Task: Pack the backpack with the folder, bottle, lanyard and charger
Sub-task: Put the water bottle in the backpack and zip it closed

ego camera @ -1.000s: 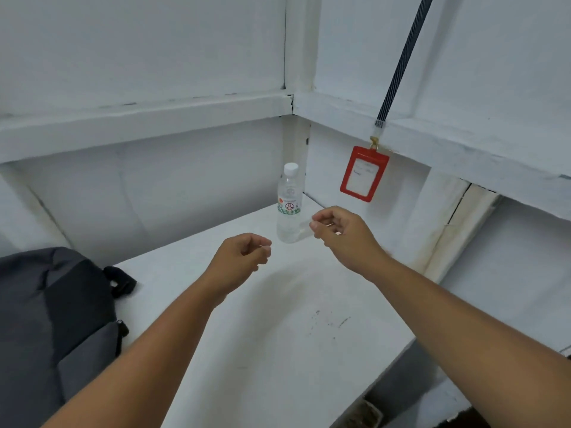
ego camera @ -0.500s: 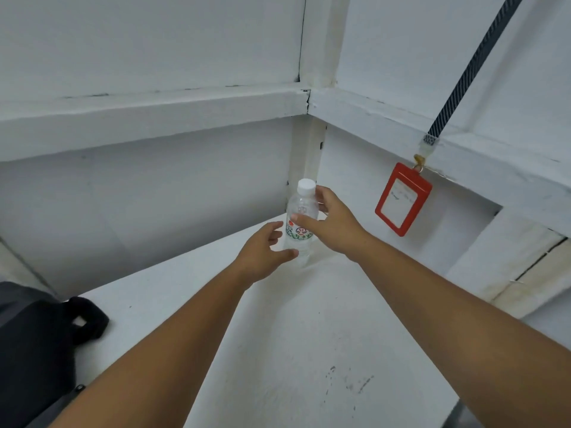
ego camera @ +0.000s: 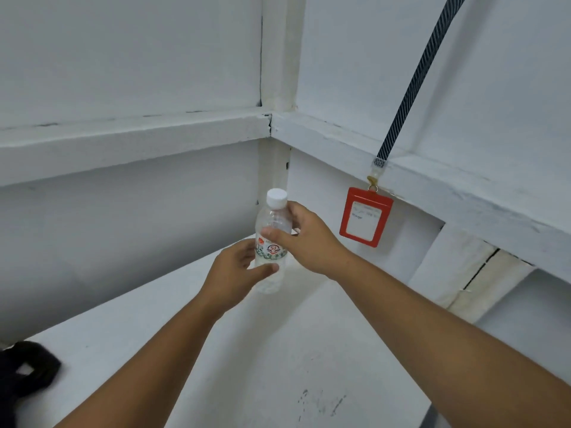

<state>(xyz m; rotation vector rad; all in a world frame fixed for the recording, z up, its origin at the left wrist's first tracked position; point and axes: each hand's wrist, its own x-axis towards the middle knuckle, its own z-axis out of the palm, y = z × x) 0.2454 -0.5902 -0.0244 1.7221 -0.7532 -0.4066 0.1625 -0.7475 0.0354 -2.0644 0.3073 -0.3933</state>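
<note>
A slip was judged the likeliest trouble: the bottle (ego camera: 273, 242), clear plastic with a white cap and apparently full, was held only by fingertips around its smooth upper body, so a quick swing toward the backpack (ego camera: 26, 370) could have let it turn in the grip or drop onto the white table (ego camera: 216, 366). A further risk was seen in the red badge holder of the lanyard (ego camera: 366, 216), which hung from the wall ledge just beside the right wrist and could have been caught by a wide lift. The right hand (ego camera: 304, 239) was closed partway around the bottle above the label, thumb across the front and fingers behind. The left hand (ego camera: 234, 273) was half open and cupped at the lower part, its thumb laid against the bottle; whether its fingers pressed firmly could not be told. Only a dark corner of the backpack was seen at the lower left edge, well apart from the bottle. Folder and charger were not in view.
</note>
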